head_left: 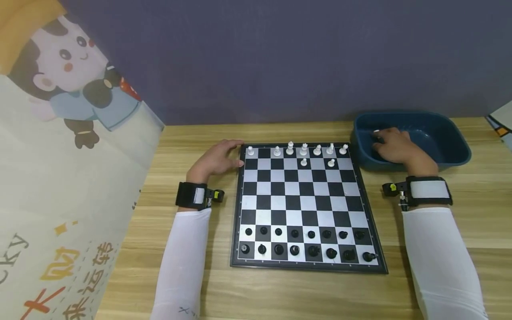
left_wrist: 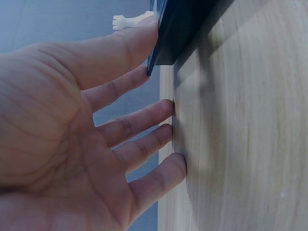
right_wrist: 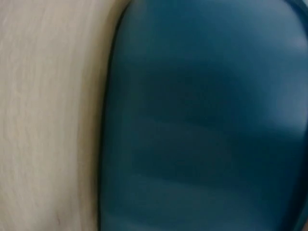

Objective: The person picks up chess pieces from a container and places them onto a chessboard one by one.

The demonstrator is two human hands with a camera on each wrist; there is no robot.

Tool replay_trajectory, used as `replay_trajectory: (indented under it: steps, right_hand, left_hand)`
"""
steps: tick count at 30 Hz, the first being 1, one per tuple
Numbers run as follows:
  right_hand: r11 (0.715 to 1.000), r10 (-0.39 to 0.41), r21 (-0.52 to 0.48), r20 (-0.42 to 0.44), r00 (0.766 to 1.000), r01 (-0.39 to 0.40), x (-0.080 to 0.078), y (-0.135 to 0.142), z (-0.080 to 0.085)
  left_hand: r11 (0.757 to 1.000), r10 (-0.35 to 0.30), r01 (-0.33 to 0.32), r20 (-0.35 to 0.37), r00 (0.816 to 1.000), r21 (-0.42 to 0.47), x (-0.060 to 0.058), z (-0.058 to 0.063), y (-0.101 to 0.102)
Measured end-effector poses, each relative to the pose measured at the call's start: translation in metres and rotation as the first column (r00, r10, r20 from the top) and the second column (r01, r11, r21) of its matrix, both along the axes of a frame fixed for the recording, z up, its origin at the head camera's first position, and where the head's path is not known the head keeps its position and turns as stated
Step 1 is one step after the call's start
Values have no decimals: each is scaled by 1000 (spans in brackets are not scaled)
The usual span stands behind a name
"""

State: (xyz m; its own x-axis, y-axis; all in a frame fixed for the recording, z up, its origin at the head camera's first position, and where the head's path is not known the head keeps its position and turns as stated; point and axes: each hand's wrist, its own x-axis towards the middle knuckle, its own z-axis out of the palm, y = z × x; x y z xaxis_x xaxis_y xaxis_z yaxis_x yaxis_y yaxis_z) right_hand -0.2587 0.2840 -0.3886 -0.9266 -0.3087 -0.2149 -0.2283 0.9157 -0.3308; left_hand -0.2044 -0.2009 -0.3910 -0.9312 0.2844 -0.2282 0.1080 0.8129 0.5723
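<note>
A black-and-white chessboard [head_left: 286, 202] lies on the wooden table. Beside its far left corner rests my left hand [head_left: 218, 158], fingers spread. In the left wrist view, its thumb [left_wrist: 132, 41] is at the board's edge near a white rook [left_wrist: 130, 21], with the other fingertips low by the tabletop. My right hand [head_left: 396, 146] reaches into a dark blue basin [head_left: 452, 138], fingers bent. A small white piece [head_left: 376, 131] shows at its fingertips; I cannot tell if it is pinched. The right wrist view is blurred, showing the basin's wall [right_wrist: 192, 120] without the hand.
White chess pieces [head_left: 290, 148] line the board's far row, with two white pawns [head_left: 304, 162] in front. Two rows of black chess pieces [head_left: 294, 250] fill the near side. A dark blue-grey panel [head_left: 256, 62] rises behind the table, and a printed cartoon sheet [head_left: 72, 178] covers the left.
</note>
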Motion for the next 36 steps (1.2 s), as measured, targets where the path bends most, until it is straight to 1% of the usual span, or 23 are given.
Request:
replay_trajectory:
  steps: [4,8,11,14,18,20,24,28,36]
  right_hand:
    - [1000,-12,8,7,1000,12,2,-1,1]
    - [1000,-21,-6,2,1000,21,2,-2,3]
    - [999,-49,-22,16,999,49,3,-3,5]
    - [996,-88,-32,10,996,89,5,-4,7]
    - [986,-155,-64,-53,987,151,8,-7,9]
    - [978,-196,-83,-85,977,189,9,-8,10]
    - [964,-251,-129,-130,959,234,11,-9,12]
    - [957,-266,-163,-152,952,242,12,-10,14]
    - [963,-238,-174,-192,952,206,12,-10,19]
  left_hand:
    - [1000,-2,2,-7,1000,-3,0,-1,0]
    - [1000,-6,6,-13,1000,-9,0,-1,0]
    - [1000,-9,9,-14,1000,-9,0,-1,0]
    - [1000,-12,12,-15,1000,-5,0,-1,0]
    - [1000,-18,18,-20,1000,-2,-1,-1,-1]
    - [1000,-20,20,-18,1000,0,-1,-1,-1]
    - [1000,-18,18,-17,1000,1,-1,0,-1]
    - [1000,-13,13,-20,1000,-3,-1,0,0]
    - [1000,-12,12,-12,1000,1,-2,-1,0]
